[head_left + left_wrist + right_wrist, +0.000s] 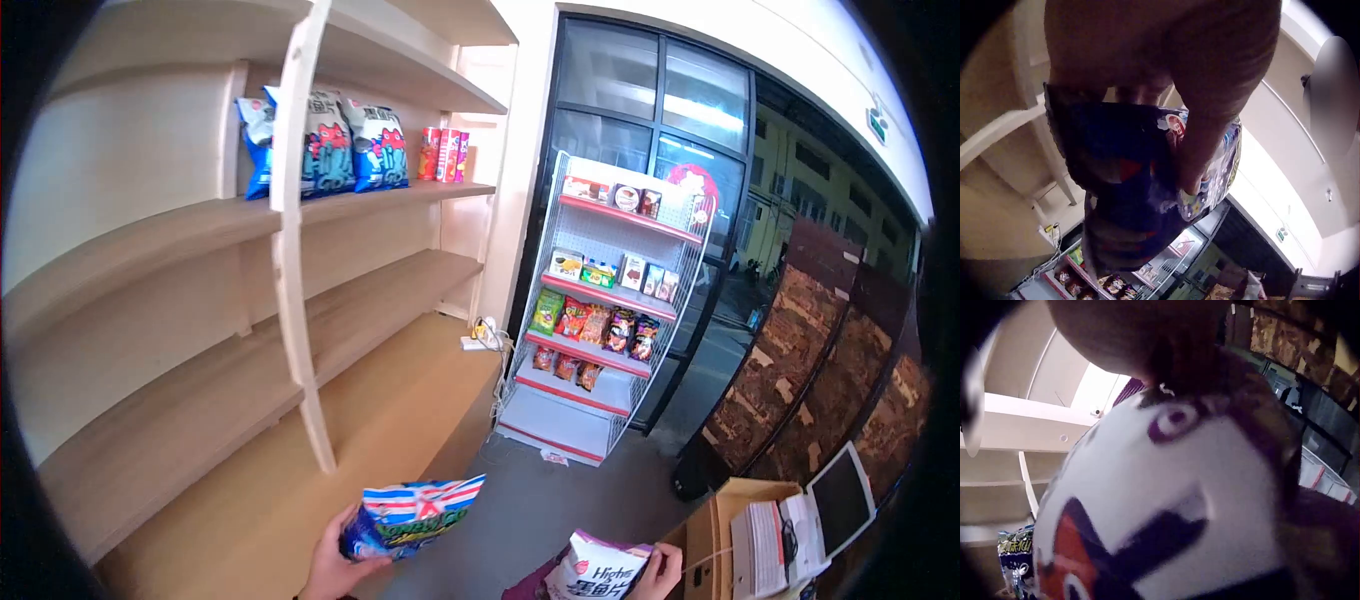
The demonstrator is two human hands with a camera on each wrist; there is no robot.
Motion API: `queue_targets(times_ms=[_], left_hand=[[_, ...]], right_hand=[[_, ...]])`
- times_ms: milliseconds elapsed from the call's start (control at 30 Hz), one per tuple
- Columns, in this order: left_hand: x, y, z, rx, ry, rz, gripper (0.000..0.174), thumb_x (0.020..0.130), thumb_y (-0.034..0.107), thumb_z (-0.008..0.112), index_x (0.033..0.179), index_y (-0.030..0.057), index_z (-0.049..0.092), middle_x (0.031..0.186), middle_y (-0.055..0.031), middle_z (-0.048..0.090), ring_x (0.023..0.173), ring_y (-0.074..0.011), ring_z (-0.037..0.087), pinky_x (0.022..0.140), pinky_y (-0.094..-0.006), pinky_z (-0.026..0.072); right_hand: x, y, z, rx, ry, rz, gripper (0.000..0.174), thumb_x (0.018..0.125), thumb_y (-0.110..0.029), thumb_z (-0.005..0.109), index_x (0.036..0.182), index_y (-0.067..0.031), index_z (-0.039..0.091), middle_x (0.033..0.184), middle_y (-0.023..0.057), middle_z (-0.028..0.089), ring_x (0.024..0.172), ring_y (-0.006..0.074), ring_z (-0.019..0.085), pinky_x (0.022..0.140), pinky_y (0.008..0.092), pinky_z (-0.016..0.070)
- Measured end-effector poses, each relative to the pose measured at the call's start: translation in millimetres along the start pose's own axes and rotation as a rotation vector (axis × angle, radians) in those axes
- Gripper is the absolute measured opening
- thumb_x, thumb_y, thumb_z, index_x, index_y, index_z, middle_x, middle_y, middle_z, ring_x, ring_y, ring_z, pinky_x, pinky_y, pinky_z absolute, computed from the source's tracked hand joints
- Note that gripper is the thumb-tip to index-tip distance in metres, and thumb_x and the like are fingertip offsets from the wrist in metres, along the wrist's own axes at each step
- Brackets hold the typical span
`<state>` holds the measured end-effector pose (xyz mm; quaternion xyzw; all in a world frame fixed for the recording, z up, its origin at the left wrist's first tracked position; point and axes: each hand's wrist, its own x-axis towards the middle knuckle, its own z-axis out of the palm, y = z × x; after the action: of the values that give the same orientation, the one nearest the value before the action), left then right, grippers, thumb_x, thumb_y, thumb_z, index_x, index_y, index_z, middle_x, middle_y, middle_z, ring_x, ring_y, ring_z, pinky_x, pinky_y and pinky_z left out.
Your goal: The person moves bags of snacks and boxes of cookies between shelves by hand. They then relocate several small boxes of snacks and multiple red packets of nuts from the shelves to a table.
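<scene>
My left hand [335, 568] grips a blue snack bag [412, 520] by its lower left side; red, white and blue stripes cross its top. In the left wrist view the dark bag [1119, 187] fills the middle, with thumb and fingers on either side. At lower right in the head view, my right hand [660, 572] pinches the edge of a white snack bag [598, 572] with purple trim and black lettering. Up close in the right wrist view, that white bag [1141, 469] shows a red and dark print. The two bags are held apart.
A wooden shelf unit [370, 210] on the left bears large blue-and-white snack bags [380, 150] and several tubes [445, 155]. Ahead stands a wire display rack [595, 295] of boxed and bagged snacks. A cardboard box [712, 530] and an open laptop [842, 500] are at right.
</scene>
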<state>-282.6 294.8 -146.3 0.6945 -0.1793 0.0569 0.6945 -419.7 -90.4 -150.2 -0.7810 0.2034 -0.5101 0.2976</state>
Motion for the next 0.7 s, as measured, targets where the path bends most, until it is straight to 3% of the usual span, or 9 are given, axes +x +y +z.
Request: queue_targets(times_ms=[67,200,267,333,367,433,467,533,700], left_hand=[[69.1,-5.2,20.5,0.130,0.007,0.093,0.082,0.066,0.016,0.084,0.132,-0.0016,0.038,0.122,-0.0150,0.052,0.111,-0.0238,0.054,0.096,-0.0333,0.0422],[176.7,0.1,52.3,0.408,-0.178,0.210,0.079,0.068,0.018,0.082,0.132,0.0024,0.040,0.120,-0.0169,0.055,0.110,-0.0287,0.055,0.095,-0.0371,0.0430],[215.4,4.3,63.3,0.437,-0.245,0.217,0.076,0.070,0.018,0.081,0.133,0.0033,0.040,0.120,-0.0163,0.056,0.112,-0.0282,0.055,0.093,-0.0378,0.0439],[247.8,-10.8,70.8,0.318,-0.181,0.202,0.058,0.077,0.014,0.074,0.127,0.0031,0.048,0.112,-0.0129,0.061,0.106,-0.0229,0.059,0.089,-0.0344,0.0467],[254.7,-57.1,71.7,-0.038,-0.184,0.068,0.086,0.065,-0.006,0.077,0.137,0.0018,0.031,0.133,-0.0132,0.044,0.123,-0.0220,0.042,0.101,-0.0355,0.0383],[281.2,-77.5,66.4,0.091,-0.101,0.150,0.085,0.065,-0.006,0.076,0.137,0.0020,0.031,0.133,-0.0127,0.044,0.122,-0.0221,0.043,0.100,-0.0353,0.0388],[296.0,-87.7,62.8,0.213,-0.030,0.228,0.084,0.066,-0.006,0.076,0.137,0.0022,0.031,0.133,-0.0122,0.044,0.121,-0.0221,0.044,0.100,-0.0351,0.0394],[317.2,-126.5,57.6,0.128,0.158,0.027,0.082,0.068,-0.005,0.076,0.137,0.0019,0.031,0.129,-0.0124,0.047,0.118,-0.0221,0.046,0.098,-0.0347,0.0404],[396.9,-122.1,70.8,0.195,0.384,0.082,0.080,0.068,-0.006,0.076,0.135,0.0023,0.032,0.127,-0.0117,0.047,0.115,-0.0208,0.047,0.098,-0.0354,0.0418]], right_hand=[[48.3,17.5,36.0,0.068,0.069,0.044,0.008,0.091,-0.002,0.052,0.093,0.0031,0.058,0.090,0.0115,0.060,0.084,0.0207,0.056,0.080,0.0320,0.0449],[130.1,32.0,110.0,0.030,0.105,-0.067,0.013,0.091,-0.006,0.052,0.099,0.0028,0.057,0.093,0.0114,0.060,0.088,0.0213,0.055,0.084,0.0324,0.0441],[162.2,65.1,165.9,0.171,0.159,-0.080,0.003,0.090,0.001,0.048,0.089,0.0024,0.051,0.087,0.0067,0.052,0.084,0.0152,0.050,0.080,0.0257,0.0397],[209.1,67.2,217.3,0.221,0.100,-0.133,0.004,0.090,0.000,0.049,0.089,0.0023,0.053,0.087,0.0058,0.052,0.084,0.0145,0.050,0.080,0.0249,0.0396],[234.9,65.8,244.6,0.264,0.068,-0.129,0.005,0.090,0.000,0.049,0.090,0.0022,0.053,0.088,0.0053,0.053,0.084,0.0141,0.050,0.079,0.0246,0.0396],[293.0,55.4,301.8,0.398,0.033,-0.193,0.006,0.087,0.003,0.050,0.089,0.0036,0.056,0.088,0.0068,0.054,0.080,0.0138,0.051,0.071,0.0234,0.0403],[319.8,43.5,325.3,0.468,-0.042,-0.172,0.005,0.090,-0.003,0.052,0.090,0.0004,0.055,0.089,0.0032,0.054,0.083,0.0118,0.050,0.077,0.0227,0.0390],[374.7,15.2,372.1,0.541,-0.136,-0.147,0.005,0.090,-0.004,0.053,0.090,-0.0004,0.056,0.089,0.0021,0.054,0.082,0.0101,0.049,0.075,0.0218,0.0385],[536.0,-74.0,490.3,0.789,-0.106,-0.498,0.012,0.091,-0.008,0.054,0.099,-0.0006,0.060,0.094,0.0018,0.059,0.082,0.0086,0.053,0.075,0.0210,0.0418]])
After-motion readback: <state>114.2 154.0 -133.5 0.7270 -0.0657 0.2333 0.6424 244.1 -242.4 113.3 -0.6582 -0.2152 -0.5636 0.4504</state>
